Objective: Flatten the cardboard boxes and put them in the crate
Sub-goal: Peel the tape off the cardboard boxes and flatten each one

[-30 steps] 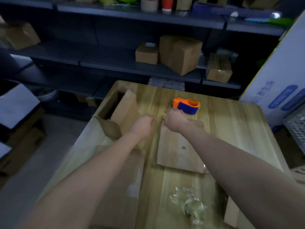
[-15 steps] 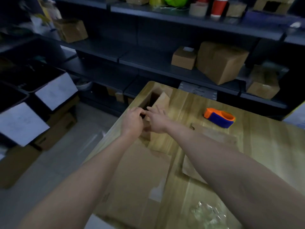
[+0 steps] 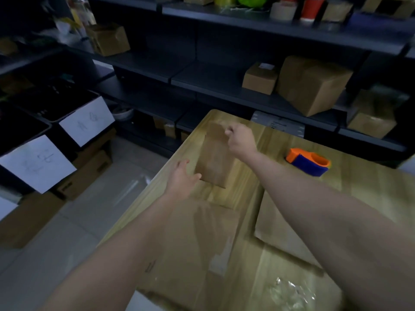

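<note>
A small brown cardboard box (image 3: 214, 157), now collapsed flat, lies at the far left corner of the wooden table (image 3: 370, 187). My right hand (image 3: 241, 139) pinches its far top edge. My left hand (image 3: 183, 176) touches its near left corner with the fingers spread. Two more flattened cardboard sheets lie closer to me: a large one (image 3: 197, 248) under my left forearm and another (image 3: 276, 230) partly hidden by my right forearm. No crate for the cardboard is clearly visible.
An orange and blue tape dispenser (image 3: 308, 161) sits on the table to the right. Crumpled clear tape (image 3: 289, 292) lies at the near edge. Dark shelves hold sealed boxes (image 3: 312, 84). Black bins with white paper labels (image 3: 87, 121) stand at the left, above the floor.
The small box stood open with flaps up before; it is now pressed flat. My hands have moved apart, the right to its far edge and the left to its near corner.
</note>
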Tool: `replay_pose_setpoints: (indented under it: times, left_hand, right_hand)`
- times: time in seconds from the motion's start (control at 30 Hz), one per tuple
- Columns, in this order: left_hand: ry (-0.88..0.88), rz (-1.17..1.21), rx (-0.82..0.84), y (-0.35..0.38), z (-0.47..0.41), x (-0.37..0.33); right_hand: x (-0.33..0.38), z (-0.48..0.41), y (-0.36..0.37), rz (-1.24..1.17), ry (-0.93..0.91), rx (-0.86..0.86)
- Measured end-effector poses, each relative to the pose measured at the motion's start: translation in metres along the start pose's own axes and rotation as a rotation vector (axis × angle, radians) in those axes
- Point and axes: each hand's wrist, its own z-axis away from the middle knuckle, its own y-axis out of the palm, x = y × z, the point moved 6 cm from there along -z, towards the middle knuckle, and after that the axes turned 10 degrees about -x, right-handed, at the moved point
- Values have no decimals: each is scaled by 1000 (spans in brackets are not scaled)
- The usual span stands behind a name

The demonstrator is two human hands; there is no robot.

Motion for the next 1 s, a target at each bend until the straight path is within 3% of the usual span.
replay_pose_setpoints:
  times: [0.1,0.2,0.3,0.57,0.67,0.73,0.83,0.93,1.0]
  left_hand:
    - [-14,171,56,14,4,-17]
    - [66,309,15,18,9,-45]
    - [153,390,106,28,19,-81]
    - [387,213,490,78,68,-168]
    - [403,122,553,102,86,-181]
    - [398,115,556,115,98,-186]
    - [324,164,557,131,111,-189]
    - [236,219,535,138,115,-198]
    - [147,311,500,139,114,-204]
  right_hand:
    - [-13,-9,-41,-52,98,-165]
    - [-36,-6,-78,-60,220,-265]
    - [-65,1,-116,-74,385,-334]
    - [-142,56,-192,-103,706,-372]
    - [-174,87,-213,-138,796,-328]
    - [-189,104,-223,-30,768,-236]
    - [-195,119,-228,251,520,-55]
    - [-182,125,-222,236,258,105]
    - [-181,125,-226,209,218,77]
